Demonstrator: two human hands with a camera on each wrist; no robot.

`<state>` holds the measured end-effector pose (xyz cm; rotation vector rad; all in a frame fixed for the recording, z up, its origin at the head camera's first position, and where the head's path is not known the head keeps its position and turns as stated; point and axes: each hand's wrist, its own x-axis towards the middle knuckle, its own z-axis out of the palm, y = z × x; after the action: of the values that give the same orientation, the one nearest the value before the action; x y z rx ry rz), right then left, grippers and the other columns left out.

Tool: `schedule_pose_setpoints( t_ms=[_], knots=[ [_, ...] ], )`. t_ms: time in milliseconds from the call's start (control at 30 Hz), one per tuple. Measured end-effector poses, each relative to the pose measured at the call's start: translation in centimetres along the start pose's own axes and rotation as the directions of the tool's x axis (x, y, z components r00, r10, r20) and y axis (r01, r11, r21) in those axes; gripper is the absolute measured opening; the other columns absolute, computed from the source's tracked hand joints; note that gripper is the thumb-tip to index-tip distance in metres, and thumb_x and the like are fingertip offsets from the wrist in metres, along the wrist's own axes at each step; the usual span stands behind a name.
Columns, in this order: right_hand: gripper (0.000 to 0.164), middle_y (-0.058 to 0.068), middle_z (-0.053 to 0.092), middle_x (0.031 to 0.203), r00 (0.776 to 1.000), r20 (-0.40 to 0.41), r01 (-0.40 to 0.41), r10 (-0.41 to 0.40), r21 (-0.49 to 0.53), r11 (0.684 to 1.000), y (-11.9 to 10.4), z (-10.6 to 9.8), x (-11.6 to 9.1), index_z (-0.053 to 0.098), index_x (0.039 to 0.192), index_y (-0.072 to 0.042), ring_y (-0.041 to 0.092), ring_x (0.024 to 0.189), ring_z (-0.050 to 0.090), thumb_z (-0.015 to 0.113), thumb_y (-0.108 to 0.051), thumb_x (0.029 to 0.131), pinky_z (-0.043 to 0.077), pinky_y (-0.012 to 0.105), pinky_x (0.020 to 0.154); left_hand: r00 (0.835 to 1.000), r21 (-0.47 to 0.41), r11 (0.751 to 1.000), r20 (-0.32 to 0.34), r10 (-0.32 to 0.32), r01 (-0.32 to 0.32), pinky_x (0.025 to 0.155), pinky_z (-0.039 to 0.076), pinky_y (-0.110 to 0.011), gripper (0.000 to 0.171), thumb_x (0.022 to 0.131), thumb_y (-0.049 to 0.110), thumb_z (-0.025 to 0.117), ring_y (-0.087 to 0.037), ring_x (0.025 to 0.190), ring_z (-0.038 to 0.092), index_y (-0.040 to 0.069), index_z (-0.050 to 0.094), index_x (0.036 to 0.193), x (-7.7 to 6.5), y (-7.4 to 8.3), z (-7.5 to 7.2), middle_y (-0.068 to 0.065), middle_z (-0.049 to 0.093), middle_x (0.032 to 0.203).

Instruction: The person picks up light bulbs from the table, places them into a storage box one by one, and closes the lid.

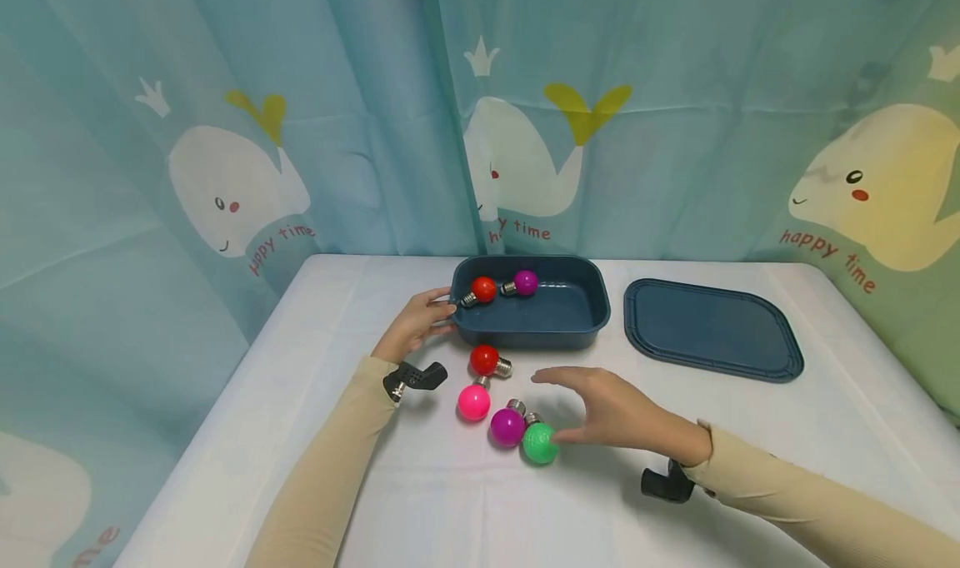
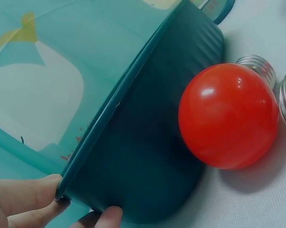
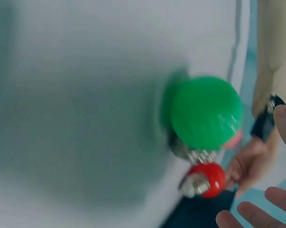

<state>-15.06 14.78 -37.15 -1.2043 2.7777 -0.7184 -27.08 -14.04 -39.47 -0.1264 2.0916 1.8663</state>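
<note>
My left hand [image 1: 417,325] grips the left end of a dark blue plastic box [image 1: 532,338], thumb [image 2: 43,192] at its rim. Inside the box lie a red bulb [image 1: 483,289] and a purple bulb [image 1: 527,282]. My right hand [image 1: 611,410] hovers over the cloth with thumb and fingers spread, holding nothing. Its thumb tip comes right up to a green bulb [image 1: 539,444] in the head view. Beside the green one lie a purple bulb [image 1: 507,427], a pink bulb [image 1: 473,402] and a red bulb [image 1: 484,360], close to the box's front wall.
A flat dark blue lid [image 1: 712,328] lies right of the box. White cloth [image 1: 450,501] covers the table, and a blue-green curtain [image 1: 375,135] with whale prints hangs behind it. Each wrist carries a small black camera [image 1: 667,485].
</note>
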Motion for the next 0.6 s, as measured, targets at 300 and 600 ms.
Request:
schedule_pose_setpoints(
  t_ms=[300, 600],
  knots=[
    [0.073, 0.001, 0.065, 0.121, 1.0, 0.003, 0.021, -0.02, -0.019, 1.0, -0.4, 2.5, -0.5, 0.058, 0.125, -0.009, 0.018, 0.112, 0.062, 0.086, -0.037, 0.063, 0.053, 0.037, 0.093, 1.0, -0.005, 1.0, 0.007, -0.003, 0.003, 0.102, 0.046, -0.044, 0.051, 0.096, 0.002, 0.046, -0.037, 0.125, 0.049, 0.003, 0.031, 0.146, 0.1, -0.2, 0.1, -0.025, 0.044, 0.141],
    [0.071, 0.001, 0.065, 0.122, 0.999, 0.047, 0.017, -0.017, -0.012, 1.0, -0.6, 3.9, -0.1, 0.058, 0.124, -0.009, 0.017, 0.114, 0.06, 0.084, -0.039, 0.065, 0.052, 0.034, 0.095, 1.0, -0.012, 1.0, 0.01, 0.001, -0.001, 0.104, 0.043, -0.046, 0.052, 0.097, 0.002, 0.046, -0.037, 0.127, 0.046, 0.002, 0.031, 0.146, 0.1, 0.1, 0.1, -0.025, 0.042, 0.142]
  ],
)
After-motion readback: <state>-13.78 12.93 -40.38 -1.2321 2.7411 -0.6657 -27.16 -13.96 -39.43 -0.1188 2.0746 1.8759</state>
